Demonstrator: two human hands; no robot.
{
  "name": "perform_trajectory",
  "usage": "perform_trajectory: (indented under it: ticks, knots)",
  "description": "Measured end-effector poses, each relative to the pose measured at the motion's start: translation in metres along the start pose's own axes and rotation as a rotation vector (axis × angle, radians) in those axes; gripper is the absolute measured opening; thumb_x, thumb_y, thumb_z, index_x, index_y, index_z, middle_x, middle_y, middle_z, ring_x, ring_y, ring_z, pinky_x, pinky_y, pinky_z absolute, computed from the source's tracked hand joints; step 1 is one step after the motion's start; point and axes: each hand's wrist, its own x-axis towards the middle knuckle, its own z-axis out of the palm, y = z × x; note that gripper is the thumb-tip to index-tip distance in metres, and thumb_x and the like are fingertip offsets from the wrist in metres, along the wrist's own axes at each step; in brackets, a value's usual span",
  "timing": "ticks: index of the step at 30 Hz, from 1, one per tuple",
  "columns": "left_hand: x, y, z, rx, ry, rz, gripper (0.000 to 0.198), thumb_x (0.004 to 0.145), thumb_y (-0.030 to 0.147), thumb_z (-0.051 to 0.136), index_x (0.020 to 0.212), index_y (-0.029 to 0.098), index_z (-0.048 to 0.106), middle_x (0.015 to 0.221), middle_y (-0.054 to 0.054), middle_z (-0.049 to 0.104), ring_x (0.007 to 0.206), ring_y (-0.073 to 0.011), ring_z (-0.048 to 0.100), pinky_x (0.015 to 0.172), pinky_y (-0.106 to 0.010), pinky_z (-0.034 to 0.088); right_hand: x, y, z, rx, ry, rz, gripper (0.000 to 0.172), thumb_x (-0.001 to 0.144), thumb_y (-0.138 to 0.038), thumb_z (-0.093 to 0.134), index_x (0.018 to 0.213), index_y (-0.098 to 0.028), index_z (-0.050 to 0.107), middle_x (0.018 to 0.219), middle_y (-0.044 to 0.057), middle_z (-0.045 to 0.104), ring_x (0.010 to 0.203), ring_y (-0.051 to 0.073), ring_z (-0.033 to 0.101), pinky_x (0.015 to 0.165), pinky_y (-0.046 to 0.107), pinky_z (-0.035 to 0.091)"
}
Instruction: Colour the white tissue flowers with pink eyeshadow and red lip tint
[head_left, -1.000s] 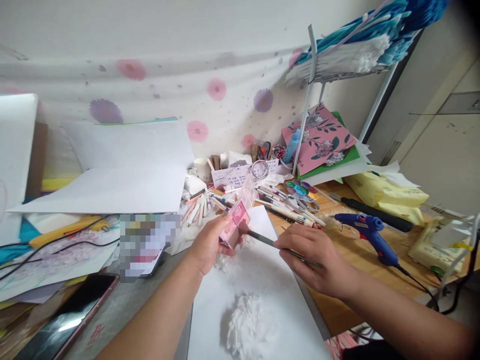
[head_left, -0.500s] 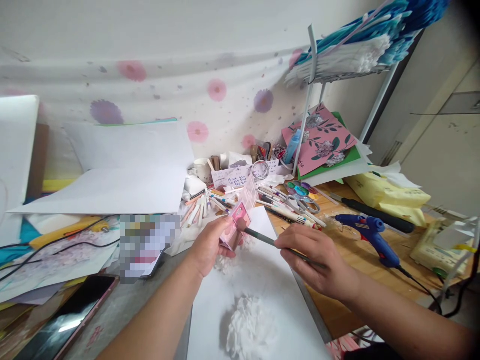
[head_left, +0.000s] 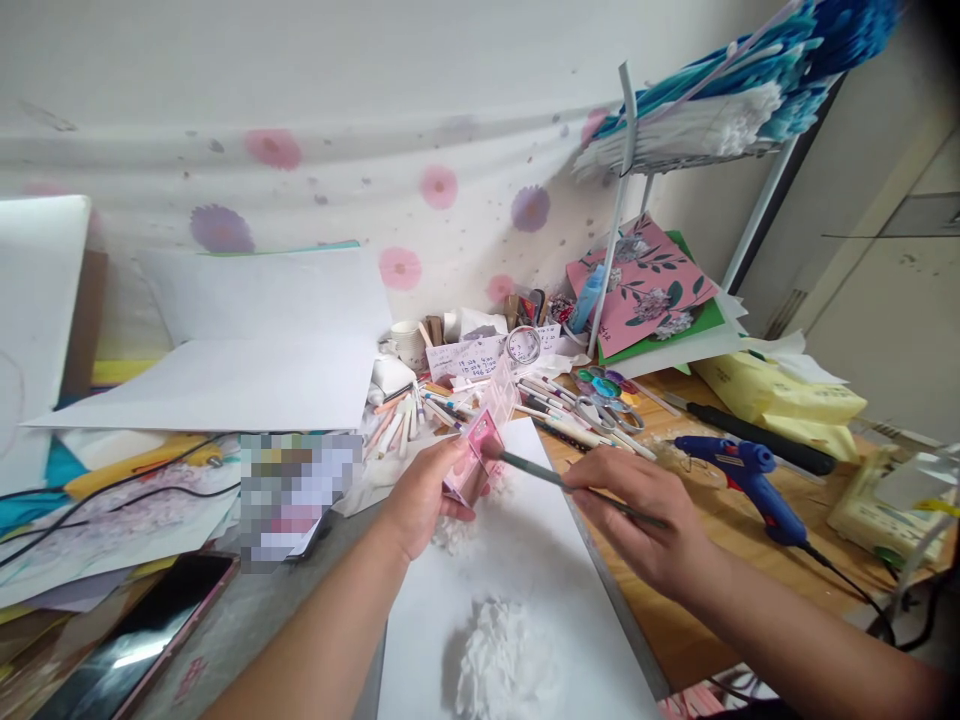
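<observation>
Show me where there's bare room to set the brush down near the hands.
The white sheet is bare between the right hand and the white paper flower. Bare wood lies along the sheet's right edge, short of the blue glue gun. Beyond the pink palette in the left hand, pens and scissors crowd the desk.

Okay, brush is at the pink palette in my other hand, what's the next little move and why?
Probably a short dab of the brush tip into the pan. The right hand has the bristles right at the open face of the pink palette, which the left hand tilts toward it. The white paper flower on the white sheet below looks uncoloured.
</observation>
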Motion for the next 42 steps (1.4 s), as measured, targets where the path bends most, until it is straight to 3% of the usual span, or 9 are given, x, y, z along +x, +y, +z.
perform_trajectory:
  ticks: [5, 8, 10, 16, 24, 28, 34, 38, 42]
  knots:
    - [0.0, -0.001, 0.0, 0.011, 0.039, 0.004, 0.045, 0.079, 0.055, 0.056, 0.098, 0.017, 0.072, 0.081, -0.009, 0.071, 0.073, -0.0231, 0.065, 0.049, -0.027, 0.05, 0.0, 0.0, 0.002, -0.016, 0.062, -0.016, 0.018, 0.088, -0.009, 0.055, 0.099, -0.02, 0.063, 0.08, 0.005, 0.07, 0.072, 0.017, 0.066, 0.066, 0.029, 0.053]
    - [0.0, 0.001, -0.004, 0.031, -0.005, 0.018, 0.046, 0.082, 0.054, 0.054, 0.106, 0.018, 0.072, 0.098, -0.01, 0.072, 0.079, -0.0228, 0.066, 0.051, -0.025, 0.05, -0.001, 0.004, -0.001, -0.049, 0.074, 0.032, 0.014, 0.087, -0.011, 0.055, 0.09, -0.02, 0.064, 0.073, 0.003, 0.069, 0.064, 0.015, 0.064, 0.059, 0.027, 0.051]
    - [0.002, 0.004, -0.007, 0.026, -0.008, 0.038, 0.046, 0.084, 0.052, 0.053, 0.11, 0.018, 0.071, 0.104, -0.01, 0.072, 0.08, -0.0221, 0.067, 0.051, -0.024, 0.05, -0.002, 0.008, -0.003, -0.05, 0.045, 0.113, 0.012, 0.087, -0.015, 0.055, 0.085, -0.02, 0.065, 0.07, 0.002, 0.069, 0.061, 0.014, 0.063, 0.057, 0.025, 0.05]
    - [0.005, 0.011, -0.016, -0.114, 0.204, 0.1, 0.049, 0.08, 0.045, 0.06, 0.122, 0.019, 0.06, 0.085, -0.008, 0.073, 0.065, -0.0245, 0.07, 0.044, -0.027, 0.05, 0.004, 0.017, -0.001, -0.129, -0.157, 0.449, 0.02, 0.088, -0.032, 0.057, 0.079, -0.02, 0.069, 0.063, 0.0, 0.069, 0.052, 0.015, 0.061, 0.047, 0.024, 0.045]
    - [0.004, 0.02, -0.028, -0.298, 0.265, 0.174, 0.047, 0.076, 0.044, 0.061, 0.116, 0.018, 0.062, 0.09, -0.011, 0.074, 0.067, -0.0274, 0.071, 0.041, -0.029, 0.051, 0.069, 0.01, 0.022, -0.298, -0.407, 0.51, 0.037, 0.09, -0.028, 0.054, 0.054, -0.019, 0.055, 0.078, 0.005, 0.073, 0.058, 0.014, 0.062, 0.06, 0.025, 0.04]
    - [0.003, 0.022, -0.032, -0.353, 0.297, 0.177, 0.05, 0.075, 0.046, 0.062, 0.116, 0.017, 0.062, 0.088, -0.011, 0.073, 0.065, -0.0272, 0.07, 0.04, -0.029, 0.05, 0.098, 0.006, 0.039, -0.397, -0.486, 0.517, 0.037, 0.093, -0.029, 0.051, 0.057, -0.02, 0.054, 0.07, 0.005, 0.07, 0.061, 0.016, 0.061, 0.063, 0.026, 0.038]
    - [-0.02, -0.011, -0.035, -0.526, 0.42, 0.27, 0.05, 0.077, 0.049, 0.064, 0.116, 0.019, 0.063, 0.094, -0.007, 0.071, 0.078, -0.0251, 0.069, 0.053, -0.032, 0.056, 0.106, 0.01, 0.051, -0.481, -0.519, 0.514, 0.034, 0.095, -0.028, 0.048, 0.065, -0.019, 0.058, 0.071, 0.006, 0.07, 0.066, 0.017, 0.062, 0.064, 0.025, 0.035]
    - [-0.035, -0.043, -0.035, -0.563, 0.388, 0.29, 0.055, 0.077, 0.055, 0.066, 0.12, 0.02, 0.062, 0.112, -0.01, 0.069, 0.095, -0.0289, 0.066, 0.065, -0.037, 0.058, 0.107, 0.013, 0.053, -0.446, -0.569, 0.483, 0.038, 0.096, -0.03, 0.048, 0.06, -0.02, 0.056, 0.064, 0.003, 0.068, 0.062, 0.015, 0.06, 0.062, 0.024, 0.035]
    - [-0.033, -0.056, -0.035, -0.518, 0.402, 0.329, 0.057, 0.082, 0.056, 0.06, 0.131, 0.028, 0.056, 0.134, -0.008, 0.059, 0.112, -0.0304, 0.061, 0.07, -0.036, 0.058, 0.111, 0.015, 0.054, -0.461, -0.572, 0.48, 0.034, 0.094, -0.027, 0.049, 0.062, -0.019, 0.055, 0.065, 0.003, 0.068, 0.061, 0.015, 0.059, 0.06, 0.025, 0.033]
